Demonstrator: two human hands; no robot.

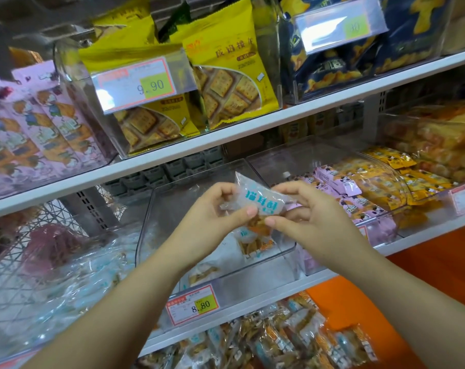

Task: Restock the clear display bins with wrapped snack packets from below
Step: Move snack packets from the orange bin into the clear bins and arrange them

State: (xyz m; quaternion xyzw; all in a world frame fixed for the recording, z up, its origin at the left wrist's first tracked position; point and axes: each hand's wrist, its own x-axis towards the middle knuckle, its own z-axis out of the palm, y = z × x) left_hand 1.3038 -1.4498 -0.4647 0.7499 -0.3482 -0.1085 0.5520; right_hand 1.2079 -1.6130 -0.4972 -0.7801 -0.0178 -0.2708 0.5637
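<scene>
Holds one wrapped snack packet (263,202) at mid-frame, just above the open mouth of the clear bin (146,222). Pinches it from 9 o'clock with the left hand (215,209) and from 3 o'clock with the right hand (314,211), thumbs and fingertips closed on the wrapper's edges. Seems to keep it flat, label up, ready to lay in neatly. Finds only a few like packets (255,246) in the bin at 6 o'clock. Draws, presumably, on the heap of packets (279,339) at 5 o'clock, below the price tag (192,304). Borders a fuller neighbouring bin (292,155) at 3 o'clock and sits beneath yellow cracker bags (231,75) at 12. Has to work under the shelf edge (199,145) overhead.
</scene>
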